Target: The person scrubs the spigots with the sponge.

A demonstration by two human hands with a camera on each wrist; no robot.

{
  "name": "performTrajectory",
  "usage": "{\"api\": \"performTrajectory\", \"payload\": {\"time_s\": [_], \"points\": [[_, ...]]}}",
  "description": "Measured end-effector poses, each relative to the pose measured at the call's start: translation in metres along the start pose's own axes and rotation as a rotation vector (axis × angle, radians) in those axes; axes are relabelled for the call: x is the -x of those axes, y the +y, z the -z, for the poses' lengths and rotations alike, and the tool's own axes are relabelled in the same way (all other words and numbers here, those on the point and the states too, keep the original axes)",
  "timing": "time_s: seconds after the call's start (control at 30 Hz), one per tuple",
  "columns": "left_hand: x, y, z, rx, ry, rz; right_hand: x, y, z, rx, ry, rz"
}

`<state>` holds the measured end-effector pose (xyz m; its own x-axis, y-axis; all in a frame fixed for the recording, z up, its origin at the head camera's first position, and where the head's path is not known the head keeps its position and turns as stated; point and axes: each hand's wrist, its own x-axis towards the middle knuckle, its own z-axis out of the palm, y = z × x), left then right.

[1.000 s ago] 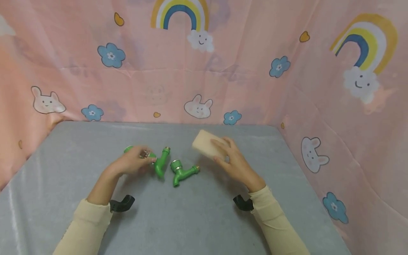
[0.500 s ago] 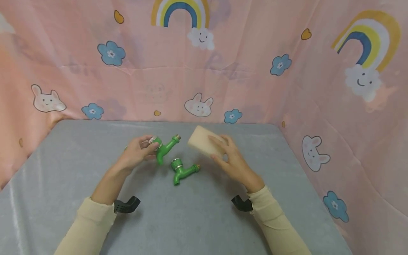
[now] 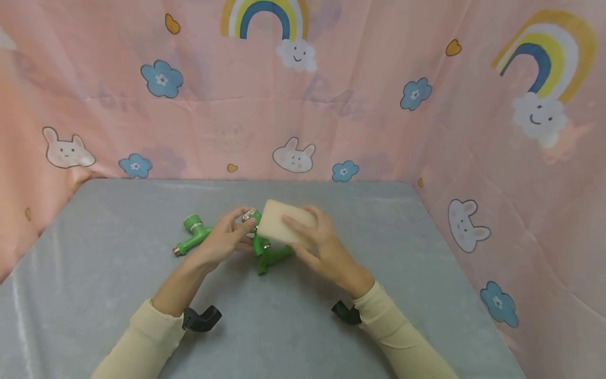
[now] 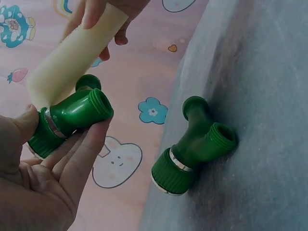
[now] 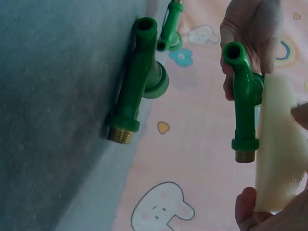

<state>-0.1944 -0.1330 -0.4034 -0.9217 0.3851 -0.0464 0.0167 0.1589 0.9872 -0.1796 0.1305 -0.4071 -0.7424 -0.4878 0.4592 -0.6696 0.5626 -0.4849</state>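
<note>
Left hand: pinches held tap by ribbed knob, above mid-table | right hand: grips sponge right beside it, contact unclear | left tap, near tap: resting | judged: tap stiff, glossy, maybe slippery, knob best hold; sponge light, soft, hold edges

A pink curtain with 2 rainbows borders a grey tabletop.

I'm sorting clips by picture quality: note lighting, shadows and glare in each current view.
Head: brightest, soft shadows on the table; left wrist: dimmer, small glints on the held tap; right wrist: also dim, a dark shadow beside the nearer lying tap.
</note>
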Motion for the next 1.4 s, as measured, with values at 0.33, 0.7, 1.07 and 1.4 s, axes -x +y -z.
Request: {"api": "performTrajectory", "payload": {"time_s": [0.33,0.7,1.07,1.4], "points": [[0.002,0.003,-0.001,-0.044,0.004,-0.041,-0.001,0.010,0.010,0.161,0.046,0.015],[-0.001,-0.003,-0.007,-0.302,0.043,-0.152,-0.002,0.023,0.033,0.087,0.075,-0.109],[0.001,-0.001,-0.013,-0.377,0.007,-0.214,-0.002,0.010,0.026,0.083,-0.098,-0.089],[-0.002,-0.009,-0.003,-0.318,0.013,-0.152,0.000,0.027,0.049,0.145,-0.049,-0.184]]}}
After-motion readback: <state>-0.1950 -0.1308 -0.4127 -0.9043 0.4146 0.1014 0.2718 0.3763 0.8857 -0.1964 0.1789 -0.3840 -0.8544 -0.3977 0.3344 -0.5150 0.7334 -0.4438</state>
